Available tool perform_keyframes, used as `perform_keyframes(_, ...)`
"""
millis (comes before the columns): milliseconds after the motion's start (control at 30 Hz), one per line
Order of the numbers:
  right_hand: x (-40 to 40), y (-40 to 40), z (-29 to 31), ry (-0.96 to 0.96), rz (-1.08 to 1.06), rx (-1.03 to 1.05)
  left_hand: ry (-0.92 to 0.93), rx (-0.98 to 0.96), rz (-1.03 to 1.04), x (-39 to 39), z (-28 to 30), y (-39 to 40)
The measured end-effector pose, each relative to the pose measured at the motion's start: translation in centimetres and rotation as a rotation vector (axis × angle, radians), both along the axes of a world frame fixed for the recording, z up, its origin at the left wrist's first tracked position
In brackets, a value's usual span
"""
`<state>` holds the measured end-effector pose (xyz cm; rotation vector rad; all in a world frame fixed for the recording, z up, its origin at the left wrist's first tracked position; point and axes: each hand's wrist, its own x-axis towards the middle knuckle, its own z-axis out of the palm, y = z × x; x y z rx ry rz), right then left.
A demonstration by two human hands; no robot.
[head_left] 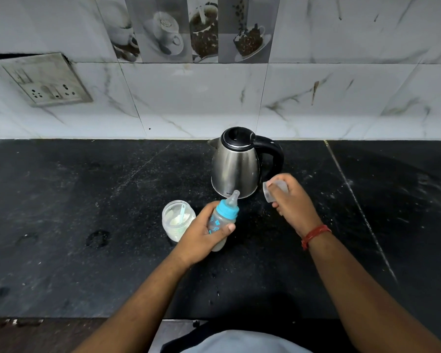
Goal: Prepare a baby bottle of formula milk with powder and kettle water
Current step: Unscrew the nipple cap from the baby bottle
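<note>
Left hand: left hand [204, 234] wrapped round the body of the small clear plastic baby bottle with blue printed marks [220, 226]; thumb across the near side, fingers behind. Bottle tilted, teat end leaning far and right.
Right hand: right hand [292, 200] closed round the clear plastic dome cap [275, 191], open mouth of the cap facing left towards the bottle. Red thread band [315, 235] on that wrist.
Bottle state: blue screw collar [228, 208] and translucent silicone teat [233, 198] are on; pale cloudy liquid shows in the lower part. Judged: filling and mixing done, capping is the step in hand.
Gap: cap and teat apart, cap to the right of and slightly farther than the teat tip.
Method: bring the bottle upright first, line the cap mouth square over the teat, press down onto the collar until seated. Keep fingers off the teat.
Risk: capping at a tilt may pinch the teat or sit crooked; squeezing the soft body could push liquid out.
Nearby: round clear plastic powder jar with a pale scoop inside [178, 221], lid off, just left of the left hand; steel electric kettle with black lid and handle [236, 165] just beyond the bottle.
Surface: black speckled stone counter [87, 212]; all items stand on it.
</note>
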<state>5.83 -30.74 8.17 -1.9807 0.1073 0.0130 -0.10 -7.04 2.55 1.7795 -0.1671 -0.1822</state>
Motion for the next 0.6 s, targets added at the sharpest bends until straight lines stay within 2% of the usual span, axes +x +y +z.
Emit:
perform_keyframes(167, -0.1, -1.8, -4.3, 0.069, -0.01, -0.322, -0.036, 0.012, 0.039, 0.1, -0.7, -0.1)
perform_keyframes(333, -1.2, -4.0, -9.1, 0.113, 0.075, -0.766, -0.045, 0.009, 0.048, 0.2, -0.8, -0.4)
perform_keyframes(433, -1.6, -4.7, -9.9, 0.136, 0.092, -0.846, -0.039, 0.002, 0.051, 0.3, -0.7, -0.4)
perform_keyframes(600, -1.4, -5.2, -10.4, 0.157, 0.129, -0.854, -0.021, 0.008, 0.047, 0.3, -0.7, -0.4)
